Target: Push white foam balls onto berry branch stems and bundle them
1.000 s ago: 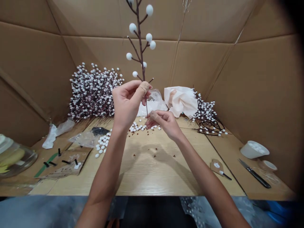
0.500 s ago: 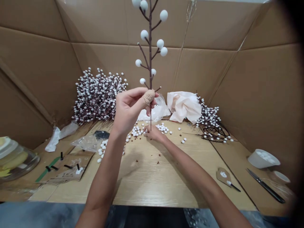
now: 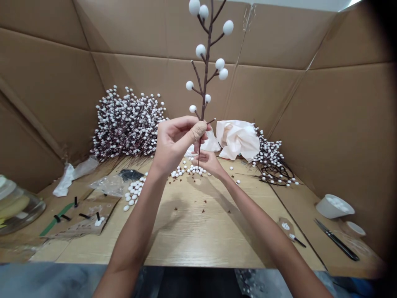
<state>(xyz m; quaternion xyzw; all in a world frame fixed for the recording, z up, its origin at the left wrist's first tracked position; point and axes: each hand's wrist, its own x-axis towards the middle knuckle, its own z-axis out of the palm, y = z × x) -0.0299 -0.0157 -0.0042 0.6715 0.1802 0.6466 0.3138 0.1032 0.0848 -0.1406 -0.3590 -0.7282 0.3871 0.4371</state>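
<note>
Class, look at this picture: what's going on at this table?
A person's left hand holds a thin brown branch studded with white balls upright above a wooden table. The right hand is lower, by the branch's bottom end, over loose white balls scattered on the table; whether it grips one is unclear. A heap of similar branches lies at the back left, a white bowl and knife at the right.

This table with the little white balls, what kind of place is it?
Probably a craft workstation where fake berry branches get put together. A left hand holds one berry branch upright, loose white balls lie on the wooden table, and a pile of branches leans by the cardboard walls.
</note>
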